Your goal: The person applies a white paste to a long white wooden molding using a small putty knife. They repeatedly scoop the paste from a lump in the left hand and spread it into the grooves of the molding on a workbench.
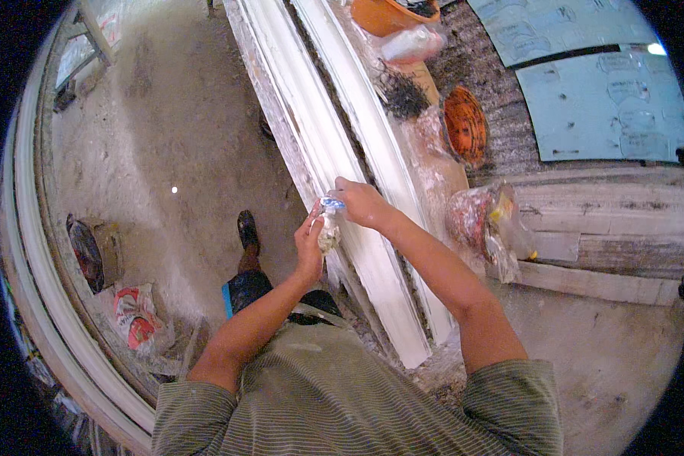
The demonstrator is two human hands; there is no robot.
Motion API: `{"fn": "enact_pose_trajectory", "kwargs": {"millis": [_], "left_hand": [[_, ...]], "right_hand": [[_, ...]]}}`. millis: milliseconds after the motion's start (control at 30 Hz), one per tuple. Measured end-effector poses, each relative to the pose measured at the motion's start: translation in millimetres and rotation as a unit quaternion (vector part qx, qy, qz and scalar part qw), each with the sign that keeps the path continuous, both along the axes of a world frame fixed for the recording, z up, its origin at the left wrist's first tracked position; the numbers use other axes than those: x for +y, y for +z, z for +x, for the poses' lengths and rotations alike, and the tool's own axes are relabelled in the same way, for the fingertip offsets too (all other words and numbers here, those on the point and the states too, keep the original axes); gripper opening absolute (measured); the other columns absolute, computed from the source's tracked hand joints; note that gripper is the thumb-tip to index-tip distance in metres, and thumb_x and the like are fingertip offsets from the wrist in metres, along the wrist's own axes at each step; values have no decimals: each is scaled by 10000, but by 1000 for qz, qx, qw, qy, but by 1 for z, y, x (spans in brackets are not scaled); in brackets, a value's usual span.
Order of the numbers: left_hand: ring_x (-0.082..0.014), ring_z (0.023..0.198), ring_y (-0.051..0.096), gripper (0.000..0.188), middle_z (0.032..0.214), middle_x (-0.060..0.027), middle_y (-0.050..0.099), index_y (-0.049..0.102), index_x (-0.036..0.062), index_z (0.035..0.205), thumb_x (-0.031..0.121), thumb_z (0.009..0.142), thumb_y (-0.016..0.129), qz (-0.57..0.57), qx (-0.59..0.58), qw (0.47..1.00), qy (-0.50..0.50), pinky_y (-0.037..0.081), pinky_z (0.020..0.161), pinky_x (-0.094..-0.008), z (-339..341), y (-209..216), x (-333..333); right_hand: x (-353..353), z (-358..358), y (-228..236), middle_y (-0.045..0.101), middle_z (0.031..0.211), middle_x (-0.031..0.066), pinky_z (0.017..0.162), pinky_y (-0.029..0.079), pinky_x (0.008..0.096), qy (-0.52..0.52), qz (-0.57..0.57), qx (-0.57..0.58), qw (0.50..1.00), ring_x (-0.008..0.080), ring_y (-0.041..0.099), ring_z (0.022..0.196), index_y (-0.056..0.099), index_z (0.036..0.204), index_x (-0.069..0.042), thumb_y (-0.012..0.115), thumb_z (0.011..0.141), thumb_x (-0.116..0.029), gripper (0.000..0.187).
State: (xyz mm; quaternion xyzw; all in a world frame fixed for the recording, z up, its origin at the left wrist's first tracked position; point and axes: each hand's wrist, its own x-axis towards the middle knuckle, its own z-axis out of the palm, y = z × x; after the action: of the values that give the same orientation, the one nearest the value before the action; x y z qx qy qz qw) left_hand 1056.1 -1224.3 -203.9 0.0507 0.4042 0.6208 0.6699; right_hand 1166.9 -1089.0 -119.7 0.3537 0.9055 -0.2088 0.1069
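Observation:
Over the near part of a long white moulding point(311, 129), my two hands are close together. My left hand point(308, 247) is closed round a whitish crumpled lump point(328, 234); whether it is cloth, fibre or a bag I cannot tell. Just above the lump, a small blue-and-white object point(332, 203) sits at the fingertips of both hands. My right hand point(363, 207) is closed on that object from the right, and its fingers partly hide it. A second white moulding point(372, 125) runs alongside the first, with a dark gap between them.
To the right are orange bowls point(465, 125), dark fibres point(404, 94), a plastic-wrapped bucket point(475, 216) and light blue sheets point(604, 102). A red-and-white sack point(135, 315) and a box point(99, 251) lie on the dusty floor. Long white strips point(34, 228) line the left edge.

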Motion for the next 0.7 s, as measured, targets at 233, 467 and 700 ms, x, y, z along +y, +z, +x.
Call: {"fn": "enact_pose_trajectory", "kwargs": {"millis": [233,467,700], "left_hand": [[-239,1128,612,517,1301,-109,608,500,-3,1396,284,968,531,-5,24,1000,7,481,977,-371,79,-20,-102],[-226,1035,631,404,1134,-93,672,611,9,1229,298,955,546,-64,-143,986,-64,472,955,-352,135,-7,-198],[-291,941,663,407,1067,-104,697,638,41,1162,337,921,494,-80,-275,956,-69,527,869,-436,122,0,-207]], "right_hand": [[-98,82,-16,621,891,168,749,539,476,26,34,18,999,378,659,826,650,930,-67,602,872,-241,190],[-200,152,-23,700,912,212,726,553,491,-103,4,-57,993,386,694,851,641,950,-18,633,832,-218,233],[-212,169,17,699,935,225,804,522,465,-153,-99,12,983,393,671,894,719,967,-50,722,747,-224,281]]}}
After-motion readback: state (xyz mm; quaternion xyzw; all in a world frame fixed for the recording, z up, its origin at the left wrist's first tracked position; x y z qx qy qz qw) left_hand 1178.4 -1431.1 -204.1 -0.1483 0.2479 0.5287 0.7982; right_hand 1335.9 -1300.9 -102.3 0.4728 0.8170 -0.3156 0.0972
